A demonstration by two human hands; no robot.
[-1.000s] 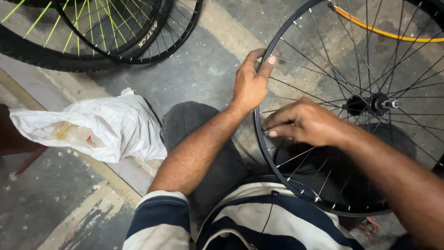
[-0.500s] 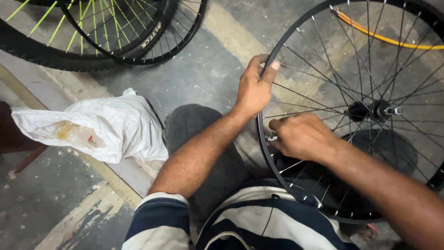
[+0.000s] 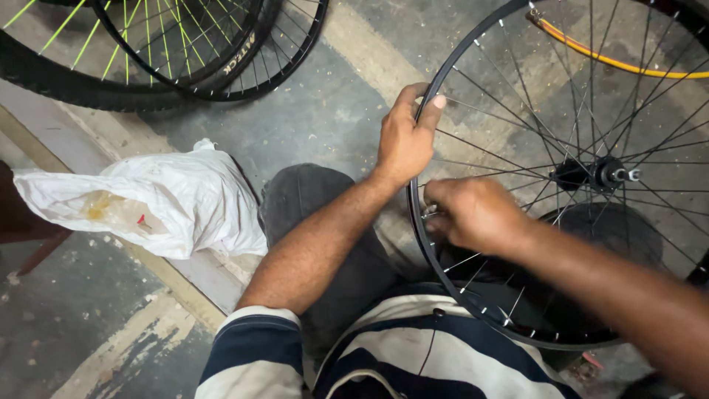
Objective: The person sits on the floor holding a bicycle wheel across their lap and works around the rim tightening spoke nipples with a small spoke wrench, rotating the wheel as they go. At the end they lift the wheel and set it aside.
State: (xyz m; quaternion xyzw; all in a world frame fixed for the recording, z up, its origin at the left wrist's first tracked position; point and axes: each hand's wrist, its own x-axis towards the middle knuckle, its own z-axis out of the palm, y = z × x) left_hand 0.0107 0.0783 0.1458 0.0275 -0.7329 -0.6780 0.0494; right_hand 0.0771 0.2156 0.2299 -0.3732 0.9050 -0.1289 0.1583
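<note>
**On the workshop floor: two hands at a bare wheel rim**

Between the seated person's knees, upright: one black wheel (image 3: 443, 281), spoked, no tyre, its hub (image 3: 598, 174) right of centre with an axle stub pointing right. Lower edge rests near the lap, against a striped shirt (image 3: 399, 362) and dark trousers (image 3: 310, 199).

Left hand (image 3: 405, 140): grip closed round the rim at its upper left, thumb laid along the outer edge, fingers curled behind.

Right hand (image 3: 473, 214): inside the wheel, just below the left hand, fingers bunched at the rim where spokes meet it. A small metal piece shows at the fingertips near the rim; what kind, I cannot tell. Grip clenched on it or on a spoke end; which, I cannot tell.

Floor (image 3: 325, 96): grey concrete, stained, with a pale painted stripe running diagonally.

Left of the knee: one crumpled white plastic bag (image 3: 148, 203) lying on a raised strip, yellowish stain on it.

Top left: several tyred wheels (image 3: 148, 52) lying overlapped, some with bright green spokes.

Top right, behind the held wheel: a yellow-orange curved band (image 3: 613, 59).
</note>
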